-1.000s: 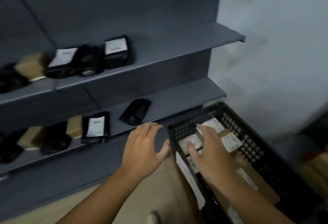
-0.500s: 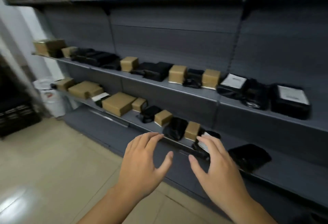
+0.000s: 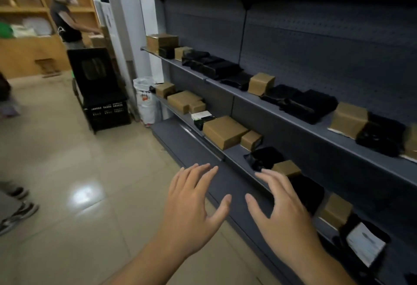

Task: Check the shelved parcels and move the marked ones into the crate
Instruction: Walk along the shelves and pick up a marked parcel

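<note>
grey metal shelves (image 3: 291, 113) carry brown cardboard boxes (image 3: 223, 131) and black wrapped parcels (image 3: 309, 105) in rows.

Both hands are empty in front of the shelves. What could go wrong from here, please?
1. The black bags look dark on the dark shelf, so a mark on one could be missed.
2. The big box stands right against a small box; pulling one out may shift the other.
3. A shoe is close by on the floor; stepping back could hit it.
</note>
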The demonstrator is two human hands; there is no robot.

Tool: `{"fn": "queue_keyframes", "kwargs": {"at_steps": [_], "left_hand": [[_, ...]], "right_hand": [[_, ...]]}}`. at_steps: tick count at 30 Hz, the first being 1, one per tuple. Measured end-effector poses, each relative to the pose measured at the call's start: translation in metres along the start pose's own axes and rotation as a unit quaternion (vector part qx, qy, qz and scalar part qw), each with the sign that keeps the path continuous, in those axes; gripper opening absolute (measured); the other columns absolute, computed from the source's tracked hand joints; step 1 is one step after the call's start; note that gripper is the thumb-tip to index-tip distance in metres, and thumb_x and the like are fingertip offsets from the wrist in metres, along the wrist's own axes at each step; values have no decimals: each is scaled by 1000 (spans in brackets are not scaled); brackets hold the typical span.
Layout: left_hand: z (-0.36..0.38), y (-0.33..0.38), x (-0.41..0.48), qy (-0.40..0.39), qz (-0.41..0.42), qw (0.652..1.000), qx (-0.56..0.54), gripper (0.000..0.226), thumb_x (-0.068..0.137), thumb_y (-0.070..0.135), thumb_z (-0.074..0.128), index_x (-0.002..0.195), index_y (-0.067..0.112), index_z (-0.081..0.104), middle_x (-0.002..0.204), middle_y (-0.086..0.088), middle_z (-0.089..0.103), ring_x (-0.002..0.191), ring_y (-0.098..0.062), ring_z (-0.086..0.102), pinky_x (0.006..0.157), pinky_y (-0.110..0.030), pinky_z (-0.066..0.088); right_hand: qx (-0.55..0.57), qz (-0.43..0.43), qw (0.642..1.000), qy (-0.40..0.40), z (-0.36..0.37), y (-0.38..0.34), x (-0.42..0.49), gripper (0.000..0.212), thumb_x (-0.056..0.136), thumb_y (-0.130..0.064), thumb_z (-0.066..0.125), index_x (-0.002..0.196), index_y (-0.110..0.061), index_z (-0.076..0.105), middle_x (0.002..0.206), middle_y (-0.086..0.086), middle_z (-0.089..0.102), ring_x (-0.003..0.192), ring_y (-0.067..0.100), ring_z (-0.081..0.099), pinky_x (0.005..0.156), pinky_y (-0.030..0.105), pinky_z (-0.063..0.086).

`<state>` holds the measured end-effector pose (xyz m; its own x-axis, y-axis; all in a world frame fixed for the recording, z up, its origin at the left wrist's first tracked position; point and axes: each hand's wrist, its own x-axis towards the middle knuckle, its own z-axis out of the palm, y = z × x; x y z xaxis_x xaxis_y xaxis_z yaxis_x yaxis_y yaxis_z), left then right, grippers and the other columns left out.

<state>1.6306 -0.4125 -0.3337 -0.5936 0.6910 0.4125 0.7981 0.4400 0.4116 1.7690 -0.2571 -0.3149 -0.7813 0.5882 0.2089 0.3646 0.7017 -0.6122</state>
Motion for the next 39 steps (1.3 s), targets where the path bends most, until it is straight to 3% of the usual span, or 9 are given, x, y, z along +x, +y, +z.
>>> {"fn": "queue_keyframes", "kwargs": {"at_steps": [6, 11, 22, 33, 39], "left_hand": [[22, -44, 51, 11, -34, 999, 29, 59, 95, 63, 49, 142, 27, 55, 136, 14, 54, 128, -9, 48, 110, -29, 38], [48, -70, 114, -7, -60, 994, 87, 59, 95, 63, 49, 142, 27, 55, 134, 14, 55, 126, -9, 49, 110, -23, 30], [52, -144, 203, 10, -122, 982, 144, 56, 94, 60, 55, 136, 25, 60, 130, 10, 58, 122, -14, 53, 108, -30, 38], [27, -337, 281, 84, -165, 972, 146, 54, 91, 61, 57, 132, 25, 62, 126, 9, 60, 119, -16, 55, 105, -33, 42], [-11, -445, 336, 96, -147, 974, 142, 53, 89, 60, 60, 129, 25, 64, 124, 8, 61, 115, -16, 57, 102, -34, 44]], "right_hand": [[-35, -53, 998, -26, 43, 12, 86, 52, 97, -54, 55, 145, -39, 43, 150, -29, 27, 137, -2, 36, 100, 23, 43], [-29, -80, 995, -50, 70, 36, 168, 54, 97, -51, 56, 147, -36, 42, 151, -21, 30, 138, 5, 37, 104, 33, 47], [-20, -170, 977, -131, 123, 8, 312, 56, 96, -54, 54, 148, -39, 40, 152, -23, 31, 139, 3, 35, 106, 26, 40], [-45, -228, 962, -144, 251, -90, 462, 56, 96, -52, 55, 148, -40, 38, 150, -25, 31, 142, 2, 31, 113, 31, 37], [-51, -205, 969, -127, 317, -163, 544, 55, 90, -47, 68, 141, -38, 50, 144, -22, 44, 134, 6, 45, 105, 29, 41]]}}
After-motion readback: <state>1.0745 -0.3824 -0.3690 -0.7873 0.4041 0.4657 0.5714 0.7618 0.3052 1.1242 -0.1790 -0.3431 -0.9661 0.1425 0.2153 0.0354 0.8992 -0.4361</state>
